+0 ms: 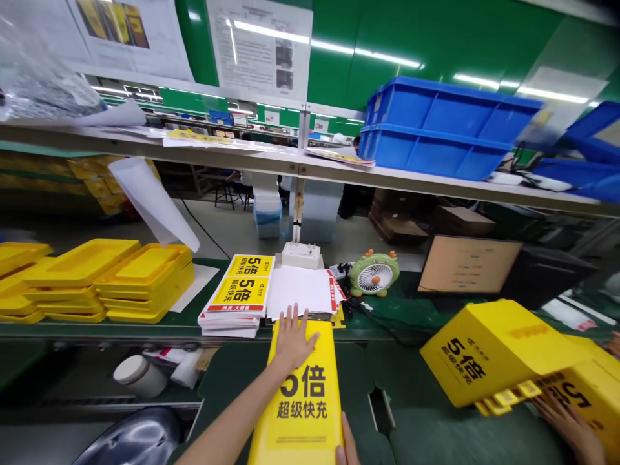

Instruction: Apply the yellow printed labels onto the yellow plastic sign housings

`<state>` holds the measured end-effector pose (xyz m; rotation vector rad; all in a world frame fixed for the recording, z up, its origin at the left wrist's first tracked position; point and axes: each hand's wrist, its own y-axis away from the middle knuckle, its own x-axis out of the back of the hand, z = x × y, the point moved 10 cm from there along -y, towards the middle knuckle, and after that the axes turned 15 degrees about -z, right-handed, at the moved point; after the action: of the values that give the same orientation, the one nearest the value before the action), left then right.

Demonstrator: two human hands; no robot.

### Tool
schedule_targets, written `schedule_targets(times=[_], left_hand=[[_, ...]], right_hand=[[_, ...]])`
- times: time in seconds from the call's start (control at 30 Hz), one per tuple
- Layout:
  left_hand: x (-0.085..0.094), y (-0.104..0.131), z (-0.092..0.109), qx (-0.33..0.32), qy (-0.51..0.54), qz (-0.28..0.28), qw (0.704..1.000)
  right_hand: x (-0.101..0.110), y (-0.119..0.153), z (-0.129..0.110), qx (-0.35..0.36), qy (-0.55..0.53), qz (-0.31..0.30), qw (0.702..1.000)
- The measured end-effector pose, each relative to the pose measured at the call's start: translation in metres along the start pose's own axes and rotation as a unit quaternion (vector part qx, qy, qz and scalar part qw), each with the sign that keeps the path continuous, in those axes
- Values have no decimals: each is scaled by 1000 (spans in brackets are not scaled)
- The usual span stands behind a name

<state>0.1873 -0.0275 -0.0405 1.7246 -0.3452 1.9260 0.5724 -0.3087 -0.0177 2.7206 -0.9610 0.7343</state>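
Fingers of the left hand (293,347) are spread wide and lie flat on the box top, gripping nothing. Right hand (347,443): fingertips at the box's right side; most of it is out of frame, so finger opening and grip cannot be told.

Components, by decreasing size:
1. Green work surface (416,420): supports the box.
2. Yellow box (305,395): centred before the wearer, near end cut off by the frame. Uneven hand pressure could skew it.
3. Printed sheets (237,290): piled beyond the box, to the left. A forward slip of the box or fingertips could disturb them or the adjacent white sheet (298,289).
4. Green fan (375,274): beyond, to the right.
5. Dark slot (382,411): right of the box. A sideways slide could catch a corner there.
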Motion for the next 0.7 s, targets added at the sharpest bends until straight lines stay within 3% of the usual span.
schedule_targets(times=[0.07,0.1,0.17,0.2,0.27,0.37,0.43,0.47,0.53,0.6,0.63,0.67,0.7], left_hand=[[-11,25,34,-83,15,-37,996],[-19,45,56,-155,27,-70,985],[-30,87,89,-294,49,-139,944],[-32,98,95,-340,53,-166,924],[-26,85,81,-334,38,-183,924],[-4,10,32,-161,9,-128,979],[3,-17,17,-60,12,-85,995],[0,-15,20,-37,14,-69,997],[-18,14,38,-53,9,-59,997],[-43,67,73,-210,5,-75,975],[-53,93,81,-276,3,-93,957],[-60,109,75,-294,5,-113,949],[-56,112,59,-270,20,-107,957]], right_hand=[[43,-33,29,8,0,8,1000],[51,-42,38,22,-3,9,1000],[51,-47,43,61,-12,9,998],[48,-46,43,78,-12,11,997],[43,-45,42,89,-7,15,996],[57,-59,55,57,-10,6,998],[75,-77,73,30,-20,-12,999],[83,-87,83,19,-25,-24,999],[101,-103,103,2,-42,-25,999],[116,-115,118,-10,-70,-13,997],[122,-118,123,-16,-83,-7,996],[127,-122,126,-22,-92,-4,996],[131,-124,127,-26,-96,-6,995]])
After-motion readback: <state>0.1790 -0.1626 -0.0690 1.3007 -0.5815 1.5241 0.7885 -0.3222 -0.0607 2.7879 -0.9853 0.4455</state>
